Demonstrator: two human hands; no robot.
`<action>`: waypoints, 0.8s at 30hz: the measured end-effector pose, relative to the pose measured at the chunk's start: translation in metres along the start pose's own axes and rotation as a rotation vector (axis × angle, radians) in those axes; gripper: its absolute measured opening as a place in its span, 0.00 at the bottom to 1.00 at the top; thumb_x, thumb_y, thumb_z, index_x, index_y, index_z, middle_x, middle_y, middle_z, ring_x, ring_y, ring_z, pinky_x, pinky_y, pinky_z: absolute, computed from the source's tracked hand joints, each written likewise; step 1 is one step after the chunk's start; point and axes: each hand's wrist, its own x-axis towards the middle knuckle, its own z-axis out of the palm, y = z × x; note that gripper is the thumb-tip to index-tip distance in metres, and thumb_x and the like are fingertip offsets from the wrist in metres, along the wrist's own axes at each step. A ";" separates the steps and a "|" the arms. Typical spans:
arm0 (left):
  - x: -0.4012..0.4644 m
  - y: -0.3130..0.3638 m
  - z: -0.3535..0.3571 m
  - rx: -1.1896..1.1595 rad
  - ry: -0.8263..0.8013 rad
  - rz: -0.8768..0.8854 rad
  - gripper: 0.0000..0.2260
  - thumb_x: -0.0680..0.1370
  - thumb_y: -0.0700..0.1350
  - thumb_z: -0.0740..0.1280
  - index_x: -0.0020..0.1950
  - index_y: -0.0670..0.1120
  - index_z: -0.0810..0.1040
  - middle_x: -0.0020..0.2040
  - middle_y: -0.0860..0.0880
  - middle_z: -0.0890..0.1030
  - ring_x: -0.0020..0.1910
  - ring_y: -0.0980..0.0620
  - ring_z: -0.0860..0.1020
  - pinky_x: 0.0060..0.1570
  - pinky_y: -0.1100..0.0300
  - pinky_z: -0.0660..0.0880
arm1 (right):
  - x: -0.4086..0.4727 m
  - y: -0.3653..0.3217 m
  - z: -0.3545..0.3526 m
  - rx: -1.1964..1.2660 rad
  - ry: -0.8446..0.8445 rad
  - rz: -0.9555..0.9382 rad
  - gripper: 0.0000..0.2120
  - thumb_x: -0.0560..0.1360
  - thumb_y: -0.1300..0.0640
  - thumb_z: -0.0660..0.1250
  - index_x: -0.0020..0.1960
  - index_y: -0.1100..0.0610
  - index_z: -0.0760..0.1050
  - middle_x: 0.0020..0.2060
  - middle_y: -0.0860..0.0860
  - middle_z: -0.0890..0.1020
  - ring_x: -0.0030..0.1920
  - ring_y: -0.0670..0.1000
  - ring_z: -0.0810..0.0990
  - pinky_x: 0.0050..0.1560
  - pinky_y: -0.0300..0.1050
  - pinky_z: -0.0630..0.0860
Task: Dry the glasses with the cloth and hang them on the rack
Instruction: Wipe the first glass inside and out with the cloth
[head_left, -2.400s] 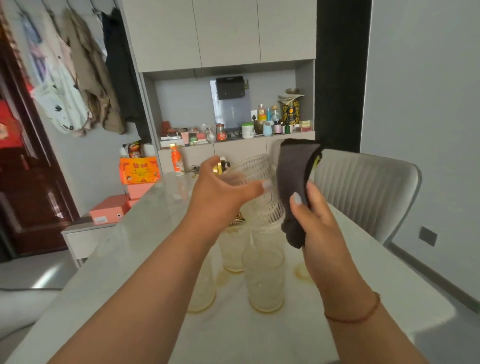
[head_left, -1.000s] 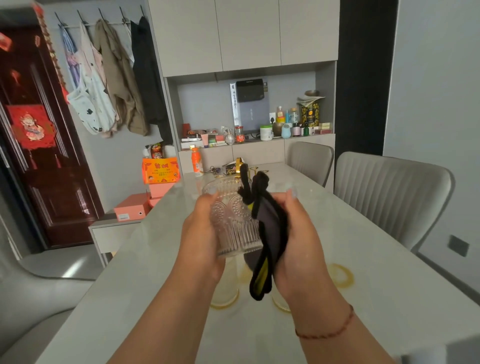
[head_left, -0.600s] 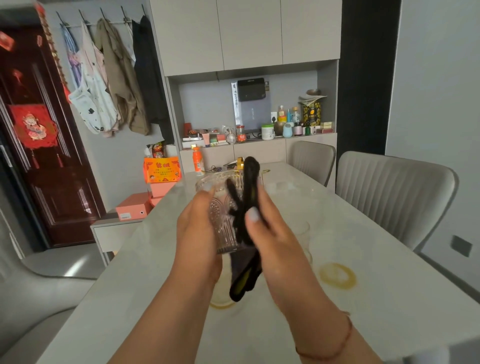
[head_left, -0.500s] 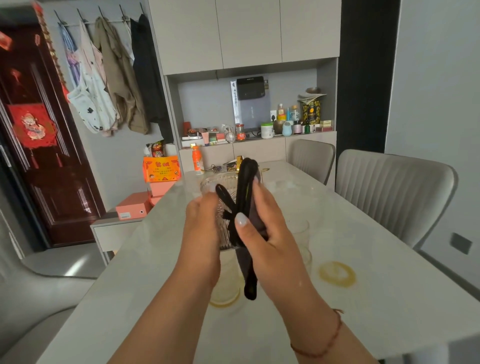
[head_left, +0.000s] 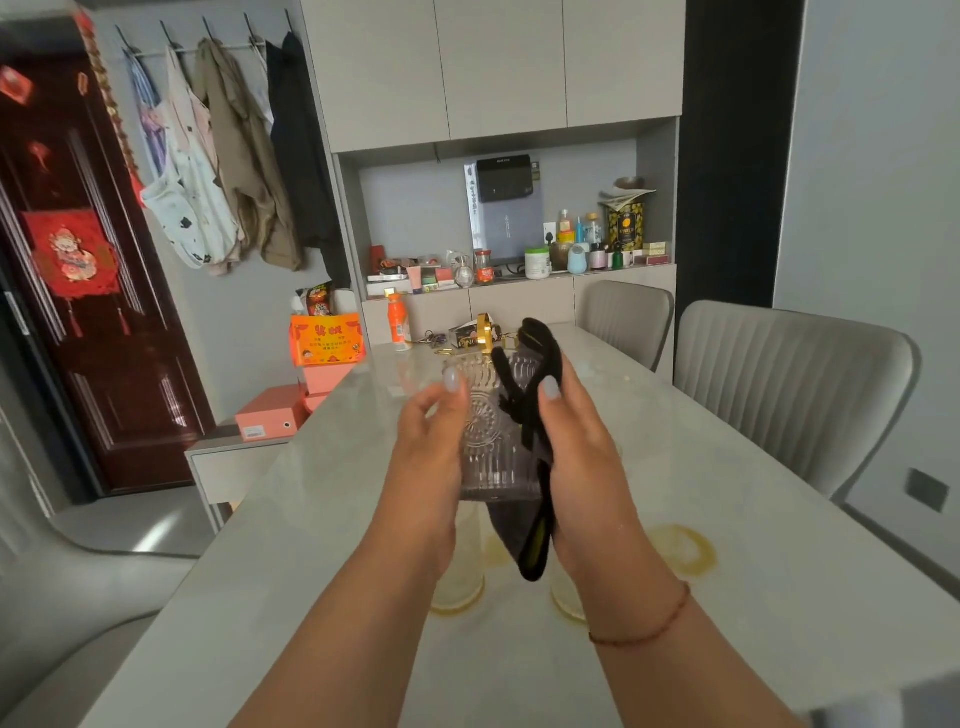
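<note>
Here left hand (head_left: 434, 452) grips ribbed glass (head_left: 491, 436); right hand (head_left: 582, 457) presses dark cloth (head_left: 535, 395) on it; fingers hidden behind.

I stand in the dining corner of a home: a long pale table (head_left: 753, 519) with padded grey chairs (head_left: 789, 384), built-in cupboards (head_left: 498, 67) over a shelf cluttered with jars and bottles (head_left: 571, 249), coats on wall hooks (head_left: 234, 156), and a dark red door (head_left: 93, 291).

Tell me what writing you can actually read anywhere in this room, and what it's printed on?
None reads clearly.
Orange box: large characters and small print, blurred.
Grey panel on the shelf: a column of marks, too small.
Yellow tin: label unreadable.
Orange bottle: label blurred.
Red door hanging: a picture, no legible text.
</note>
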 end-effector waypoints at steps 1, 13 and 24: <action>-0.002 -0.002 0.003 0.067 0.078 0.032 0.25 0.75 0.66 0.62 0.65 0.52 0.72 0.59 0.48 0.82 0.54 0.49 0.83 0.52 0.51 0.79 | -0.002 0.004 0.001 -0.087 0.030 -0.059 0.22 0.77 0.45 0.61 0.71 0.37 0.65 0.66 0.42 0.76 0.65 0.45 0.75 0.66 0.53 0.72; -0.012 0.001 0.010 -0.157 -0.015 0.029 0.42 0.56 0.69 0.75 0.64 0.51 0.71 0.57 0.48 0.83 0.53 0.51 0.84 0.47 0.56 0.81 | 0.000 0.003 0.000 0.213 0.013 0.255 0.25 0.72 0.35 0.63 0.64 0.48 0.76 0.62 0.54 0.80 0.62 0.56 0.79 0.65 0.59 0.71; -0.014 0.001 0.006 -0.056 -0.050 0.050 0.40 0.55 0.64 0.77 0.64 0.53 0.74 0.58 0.49 0.83 0.56 0.49 0.83 0.53 0.51 0.79 | 0.003 -0.003 0.001 0.284 -0.090 0.297 0.25 0.75 0.36 0.59 0.63 0.51 0.77 0.59 0.55 0.82 0.59 0.56 0.81 0.63 0.57 0.74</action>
